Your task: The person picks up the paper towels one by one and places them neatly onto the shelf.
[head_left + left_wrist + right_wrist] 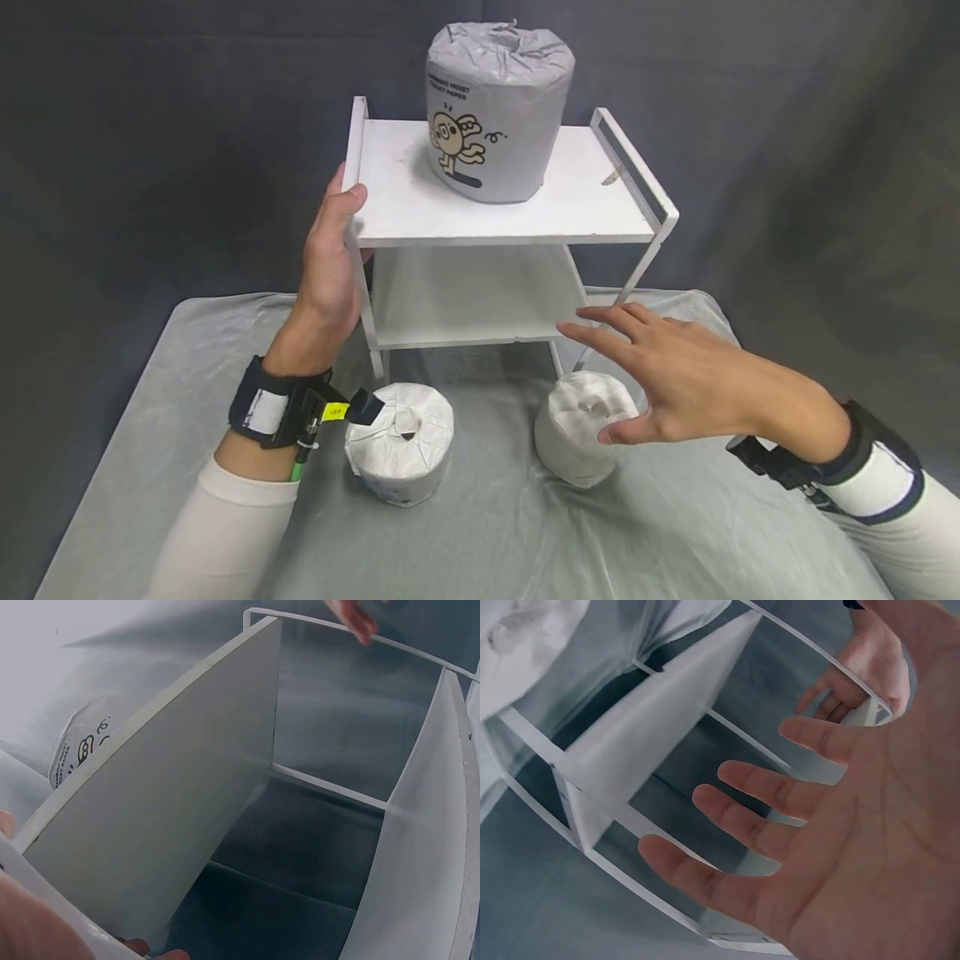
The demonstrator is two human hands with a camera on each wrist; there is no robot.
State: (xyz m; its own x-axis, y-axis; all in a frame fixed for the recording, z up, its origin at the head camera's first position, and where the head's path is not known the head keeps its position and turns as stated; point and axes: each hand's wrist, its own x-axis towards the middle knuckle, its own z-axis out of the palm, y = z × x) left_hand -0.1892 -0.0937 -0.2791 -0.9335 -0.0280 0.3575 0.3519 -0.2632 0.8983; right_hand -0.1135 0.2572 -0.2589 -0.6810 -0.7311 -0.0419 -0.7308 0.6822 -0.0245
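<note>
A white two-tier shelf [390,204] stands on the cloth, its left side frame gripped by my left hand [326,262], thumb in front and fingers wrapped behind. On the upper board sits a wrapped toilet roll [510,125] with a cartoon print. My right hand [682,375] is spread in the air, holding nothing, by the shelf's right leg and partly over a second wrapped toilet roll [573,437]. A third wrapped roll [401,446] stands in front of the shelf's left leg. In the right wrist view, spread fingers [727,814] show before the shelf frame.
The lower board [480,296] of the shelf bears nothing visible. A grey-green cloth [495,550] covers the table, with a dark curtain [187,150] behind it. The shelf's right rail [637,167] rises above the upper board.
</note>
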